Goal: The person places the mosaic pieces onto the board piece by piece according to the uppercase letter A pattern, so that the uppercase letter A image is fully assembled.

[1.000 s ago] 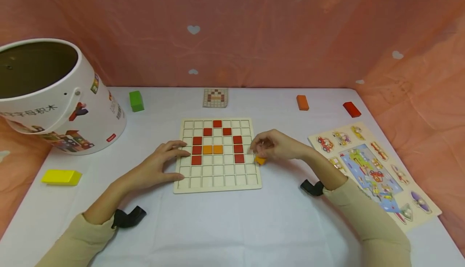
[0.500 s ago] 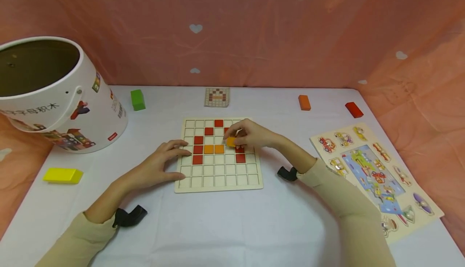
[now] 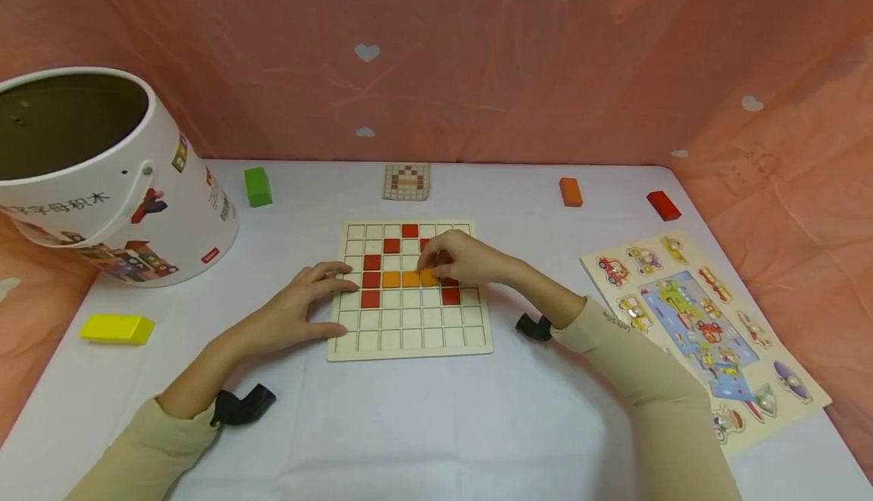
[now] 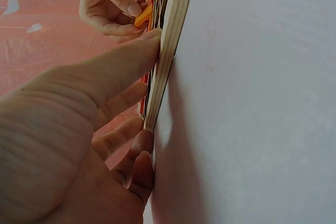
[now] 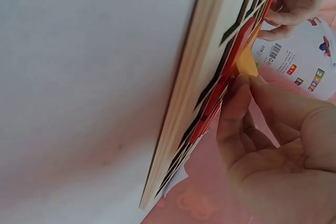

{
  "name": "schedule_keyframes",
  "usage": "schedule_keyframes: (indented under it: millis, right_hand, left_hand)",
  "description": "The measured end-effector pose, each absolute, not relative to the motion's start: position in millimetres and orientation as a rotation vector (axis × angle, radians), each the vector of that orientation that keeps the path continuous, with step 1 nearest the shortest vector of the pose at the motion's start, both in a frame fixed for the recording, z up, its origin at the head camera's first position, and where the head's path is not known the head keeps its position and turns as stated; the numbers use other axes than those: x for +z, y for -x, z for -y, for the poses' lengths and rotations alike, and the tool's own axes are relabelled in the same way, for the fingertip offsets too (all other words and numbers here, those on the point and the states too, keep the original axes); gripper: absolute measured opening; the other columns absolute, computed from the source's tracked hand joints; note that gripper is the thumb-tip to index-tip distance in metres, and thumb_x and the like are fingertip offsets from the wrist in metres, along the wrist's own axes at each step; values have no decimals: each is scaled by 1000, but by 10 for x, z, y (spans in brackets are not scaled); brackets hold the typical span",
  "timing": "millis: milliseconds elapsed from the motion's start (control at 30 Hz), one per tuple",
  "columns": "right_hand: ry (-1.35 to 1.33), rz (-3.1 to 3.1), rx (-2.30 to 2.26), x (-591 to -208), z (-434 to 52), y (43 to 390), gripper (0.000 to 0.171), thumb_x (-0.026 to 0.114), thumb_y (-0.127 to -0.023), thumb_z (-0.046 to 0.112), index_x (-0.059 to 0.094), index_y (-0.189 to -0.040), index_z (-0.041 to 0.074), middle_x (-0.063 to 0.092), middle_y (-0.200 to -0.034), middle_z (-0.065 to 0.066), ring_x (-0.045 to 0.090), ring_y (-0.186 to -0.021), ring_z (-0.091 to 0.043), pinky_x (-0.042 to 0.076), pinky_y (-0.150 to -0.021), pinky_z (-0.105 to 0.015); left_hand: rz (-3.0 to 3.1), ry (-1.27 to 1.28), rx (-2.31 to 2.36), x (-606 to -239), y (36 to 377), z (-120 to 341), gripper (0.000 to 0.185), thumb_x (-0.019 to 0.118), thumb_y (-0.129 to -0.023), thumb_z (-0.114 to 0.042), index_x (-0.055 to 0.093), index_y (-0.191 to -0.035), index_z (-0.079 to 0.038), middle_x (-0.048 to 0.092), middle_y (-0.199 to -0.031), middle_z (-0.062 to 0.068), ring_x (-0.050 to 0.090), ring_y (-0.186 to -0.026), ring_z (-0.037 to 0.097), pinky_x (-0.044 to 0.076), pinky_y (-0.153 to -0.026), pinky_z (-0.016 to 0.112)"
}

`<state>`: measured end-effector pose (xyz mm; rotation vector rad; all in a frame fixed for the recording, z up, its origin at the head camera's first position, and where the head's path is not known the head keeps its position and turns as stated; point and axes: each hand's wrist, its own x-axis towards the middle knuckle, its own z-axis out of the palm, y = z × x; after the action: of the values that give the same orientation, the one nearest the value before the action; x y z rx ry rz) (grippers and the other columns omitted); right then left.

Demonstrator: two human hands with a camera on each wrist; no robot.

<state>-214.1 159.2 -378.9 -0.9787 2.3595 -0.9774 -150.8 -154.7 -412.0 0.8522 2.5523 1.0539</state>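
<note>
1. Nearest, the left hand (image 3: 298, 310) lies at 9 o'clock of the grid board (image 3: 409, 334), fingers straight and spread; the left wrist view shows the fingertips (image 4: 137, 59) pressed against the board's edge, holding nothing.
2. The board lies flat on the white surface (image 3: 436, 425). It looks like stiff, thin wood, light enough to slide, which would explain the bracing hand.
3. On the board, the right hand (image 3: 464, 260) pinches an orange tile (image 3: 429, 277) narrowly between thumb and fingertips, at the cell just at 3 o'clock of 2 orange tiles (image 3: 400, 279) already seated. Whether it sits fully in the cell I cannot tell.
4. The tile appears small, rigid, light and smooth-faced, so it could slip; its side edges look like the best hold, leaving the face free to press down.
5. Red tiles (image 3: 371, 281) form an arch around the orange row.
6. Further off: a vehicle puzzle (image 3: 696, 319) at 3 o'clock, a yellow block (image 3: 116, 329) and white bucket (image 3: 116, 198) at 9 o'clock.
7. Farthest, near 12 o'clock, lie a green block (image 3: 258, 186), a pattern card (image 3: 407, 182), an orange block (image 3: 570, 192) and a red block (image 3: 664, 205).
</note>
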Motion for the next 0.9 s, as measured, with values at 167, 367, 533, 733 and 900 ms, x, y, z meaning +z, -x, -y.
schedule_keyframes:
  millis: [167,367,533,733,900]
  right_hand:
    - [1000,-2414,-932,-3788,-1580,2114,14,65,-92,-5,74,-103,0,71,-100,-7,60,-89,-18,51,-84,-28]
    - [1005,-2562,-803,-3776,-1592,2062,11,67,-94,6,76,-101,3,69,-98,-5,59,-94,-19,49,-88,-32]
    - [982,-2610,-746,-3758,-1606,2006,12,73,-91,9,75,-102,4,67,-97,-3,59,-89,-18,49,-81,-30]
    - [969,-2668,-740,-3740,-1658,1953,17,74,-90,11,74,-106,4,65,-99,-3,56,-87,-19,48,-79,-31]
    - [864,-2849,-813,-3654,-1780,1846,25,69,-95,19,72,-113,2,64,-114,-11,55,-109,-28,43,-95,-45]
  left_hand:
    - [-2554,-845,1049,-4110,1498,1548,56,82,-83,-28,61,-131,-9,39,-151,12,29,-140,37,29,-109,62]
    - [-2552,-850,1049,-4106,1498,1546,57,82,-83,-29,61,-133,-9,38,-151,12,29,-140,37,28,-109,62]
    - [-2553,-854,1047,-4105,1506,1550,57,82,-83,-29,61,-133,-9,38,-151,12,29,-139,36,28,-109,61]
    - [-2549,-865,1046,-4120,1513,1558,58,82,-84,-29,60,-134,-8,37,-152,12,29,-139,36,28,-109,61]
    - [-2563,-878,1006,-4105,1506,1550,58,81,-85,-27,59,-136,-9,38,-152,12,31,-138,36,29,-109,61]
